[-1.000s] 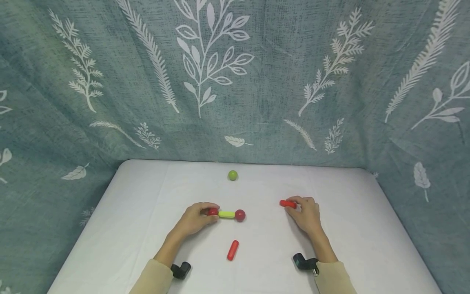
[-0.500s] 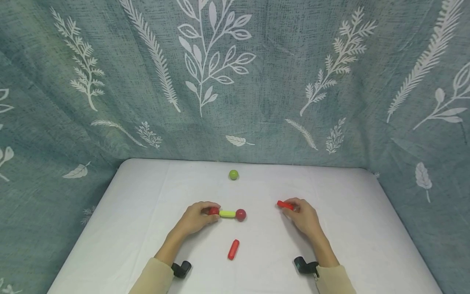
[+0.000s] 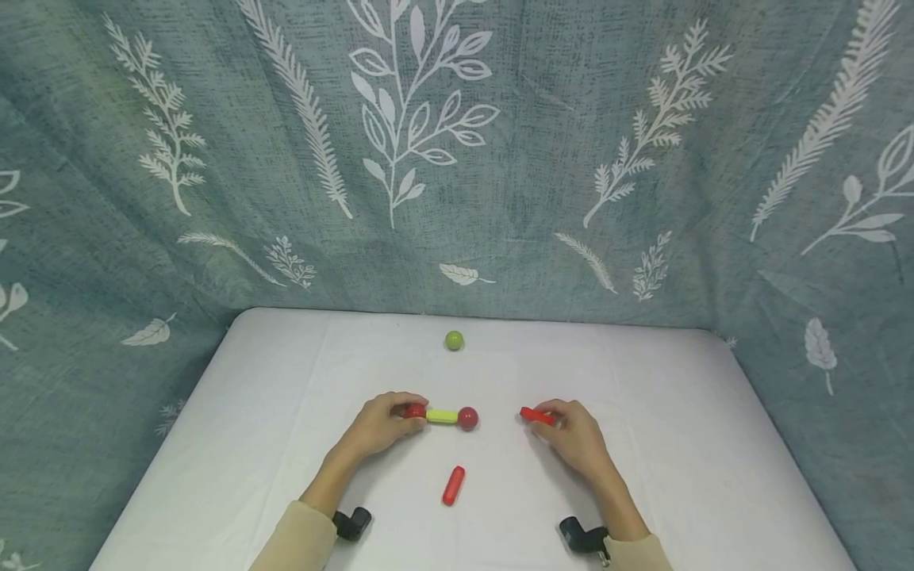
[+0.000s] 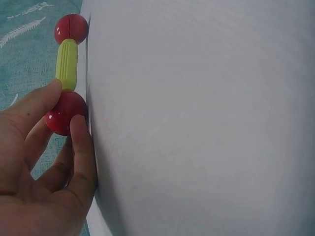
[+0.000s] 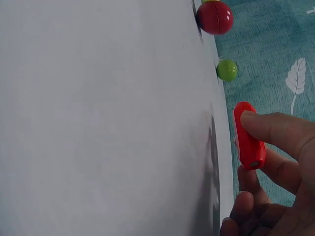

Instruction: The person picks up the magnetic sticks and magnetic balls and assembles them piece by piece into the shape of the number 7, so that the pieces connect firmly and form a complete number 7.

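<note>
Left hand (image 3: 381, 426): my thumb and fingers pinch the left red ball (image 4: 63, 115).
Yellow-green rod (image 3: 442, 416): end to end between that ball and the right red ball (image 3: 467, 419).
Right hand (image 3: 580, 438): I pinch the held red rod (image 5: 248, 140), right of the joined pieces (well apart).
Loose red rod (image 3: 453, 485): near side, slanted on the white table (image 3: 685, 444).
Green ball (image 3: 454, 340): far side.

Soft, even light; faint shadows on white table (image 3: 714, 460); wrist views dimmer.
</note>
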`<action>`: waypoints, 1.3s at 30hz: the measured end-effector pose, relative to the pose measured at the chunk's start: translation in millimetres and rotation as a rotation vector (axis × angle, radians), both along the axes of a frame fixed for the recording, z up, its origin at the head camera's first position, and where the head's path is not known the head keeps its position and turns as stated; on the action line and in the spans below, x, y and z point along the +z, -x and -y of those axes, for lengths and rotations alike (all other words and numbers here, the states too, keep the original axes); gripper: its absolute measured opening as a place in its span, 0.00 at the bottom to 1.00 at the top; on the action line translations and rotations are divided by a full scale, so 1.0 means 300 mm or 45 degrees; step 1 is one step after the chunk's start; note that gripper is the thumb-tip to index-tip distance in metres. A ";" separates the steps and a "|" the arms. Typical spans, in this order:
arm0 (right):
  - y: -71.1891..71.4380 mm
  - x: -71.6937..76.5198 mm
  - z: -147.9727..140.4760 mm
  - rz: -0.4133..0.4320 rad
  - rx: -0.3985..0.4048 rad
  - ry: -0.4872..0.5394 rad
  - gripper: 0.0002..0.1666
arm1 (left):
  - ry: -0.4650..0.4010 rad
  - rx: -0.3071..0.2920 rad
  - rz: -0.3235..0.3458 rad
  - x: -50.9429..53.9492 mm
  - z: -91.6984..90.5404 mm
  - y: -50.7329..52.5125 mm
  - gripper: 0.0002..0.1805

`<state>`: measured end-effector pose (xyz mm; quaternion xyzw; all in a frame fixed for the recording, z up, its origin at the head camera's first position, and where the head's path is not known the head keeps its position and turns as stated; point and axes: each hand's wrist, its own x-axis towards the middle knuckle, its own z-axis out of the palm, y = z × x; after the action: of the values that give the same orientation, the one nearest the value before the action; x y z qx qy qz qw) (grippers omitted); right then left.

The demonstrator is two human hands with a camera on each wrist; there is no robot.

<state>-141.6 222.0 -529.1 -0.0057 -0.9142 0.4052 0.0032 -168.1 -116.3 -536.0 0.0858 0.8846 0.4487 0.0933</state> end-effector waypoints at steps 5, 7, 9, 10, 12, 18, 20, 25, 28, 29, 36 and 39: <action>-0.019 0.002 0.027 0.028 -0.004 0.005 0.14 | -0.003 -0.007 0.001 -0.006 0.002 0.001 0.16; -0.024 0.000 0.036 0.026 -0.005 0.004 0.14 | -0.003 -0.009 0.002 -0.008 0.004 0.002 0.16; -0.029 -0.002 0.044 0.021 0.000 0.006 0.14 | -0.005 -0.011 0.003 -0.009 0.005 0.004 0.16; -0.032 -0.003 0.048 0.023 0.004 0.011 0.14 | -0.005 -0.011 0.003 -0.010 0.006 0.004 0.16; -0.036 -0.004 0.056 0.034 0.017 0.025 0.13 | -0.005 -0.010 0.006 -0.010 0.005 0.005 0.16; -0.044 -0.004 0.085 0.093 0.042 0.045 0.12 | -0.001 -0.011 0.004 -0.013 0.006 0.006 0.16; -0.047 -0.004 0.096 0.112 0.044 0.050 0.11 | -0.001 -0.012 0.002 -0.013 0.007 0.006 0.16; -0.059 -0.002 0.123 0.144 0.067 0.076 0.10 | -0.003 -0.013 0.003 -0.013 0.007 0.008 0.16; -0.067 -0.002 0.138 0.145 0.083 0.097 0.11 | -0.008 -0.016 0.004 -0.014 0.008 0.010 0.16; -0.070 -0.002 0.143 0.143 0.086 0.105 0.11 | -0.011 -0.017 0.004 -0.014 0.009 0.010 0.16; -0.084 0.001 0.175 0.133 0.094 0.094 0.07 | -0.021 -0.021 -0.002 -0.008 0.007 0.006 0.16; -0.088 0.004 0.188 0.147 0.090 0.073 0.08 | -0.016 -0.019 -0.002 -0.006 0.006 0.005 0.16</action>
<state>-115.1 165.5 -527.9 0.0031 -0.9005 0.4301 -0.0638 -169.5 -118.1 -537.6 0.0933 0.8812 0.4535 0.0956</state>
